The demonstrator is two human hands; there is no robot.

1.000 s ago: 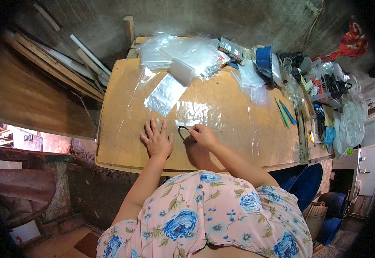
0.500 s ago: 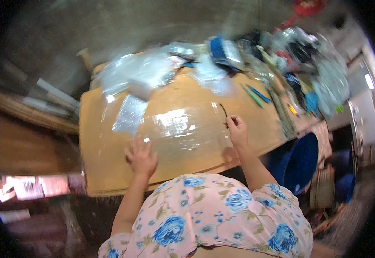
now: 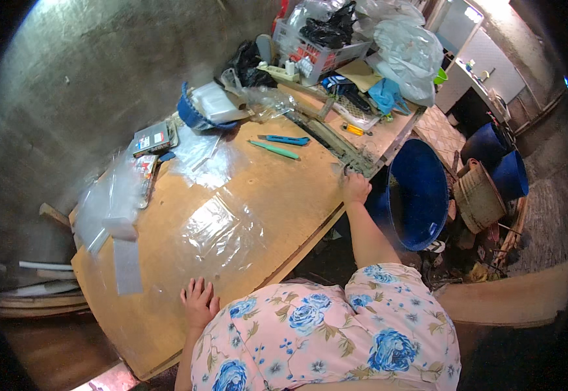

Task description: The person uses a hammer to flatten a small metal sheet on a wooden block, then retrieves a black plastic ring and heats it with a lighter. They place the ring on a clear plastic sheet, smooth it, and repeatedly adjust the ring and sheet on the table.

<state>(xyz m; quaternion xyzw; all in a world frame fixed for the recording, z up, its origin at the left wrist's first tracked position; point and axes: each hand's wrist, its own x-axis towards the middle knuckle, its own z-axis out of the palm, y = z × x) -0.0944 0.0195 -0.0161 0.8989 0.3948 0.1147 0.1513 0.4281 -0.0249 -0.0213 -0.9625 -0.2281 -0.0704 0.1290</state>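
My left hand rests open on the near edge of the wooden table, its fingers a little spread. Close by lies a sheet of clear plastic, flat and shiny. Over at the table's right edge, my right hand is closed in a pinch. A small dark end of a thin strip shows at its fingertips; the rest is hidden by the hand. Beyond that hand lie a green pen-like tool and a blue cutter knife, side by side.
Plastic bags and a small box lie at the left. A blue basin holds clear packets. A crate stands at the back right. Below the right edge is a large blue barrel. A yellow cutter lies farther back.
The view has swung to the right. My right hand has moved right, off the plastic sheet to the table's right edge, and less of the dark strip shows. My left hand stays on the table.
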